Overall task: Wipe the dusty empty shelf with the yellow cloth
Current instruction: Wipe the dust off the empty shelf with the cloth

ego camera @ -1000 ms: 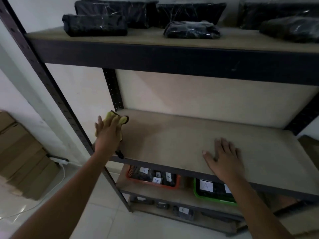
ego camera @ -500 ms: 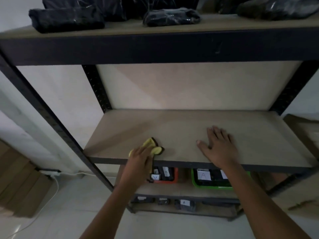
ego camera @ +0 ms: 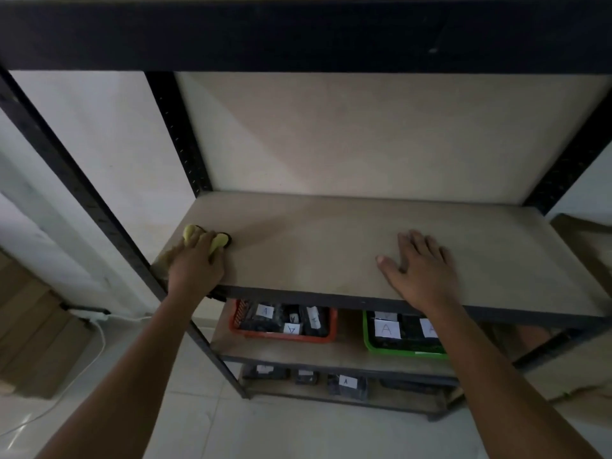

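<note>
The empty shelf [ego camera: 331, 246] is a pale wooden board in a black metal rack. My left hand [ego camera: 195, 263] presses the yellow cloth [ego camera: 218, 241] flat onto the board near its front left corner. Bits of cloth show past the fingers, along with a dark edge. My right hand [ego camera: 420, 270] rests palm down with its fingers spread on the right front part of the board and holds nothing.
A black upper shelf beam [ego camera: 298, 31] runs overhead. Below are a red basket [ego camera: 284, 336] and a green basket [ego camera: 402, 351] of labelled dark packets. A black upright [ego camera: 76, 180] stands at the left, with cardboard [ego camera: 29, 339] and a white cable [ego camera: 99, 329] on the floor.
My left hand has slid the cloth from the front edge leftward and a little deeper, toward the left corner. My right hand stays put. The view has tilted down.
</note>
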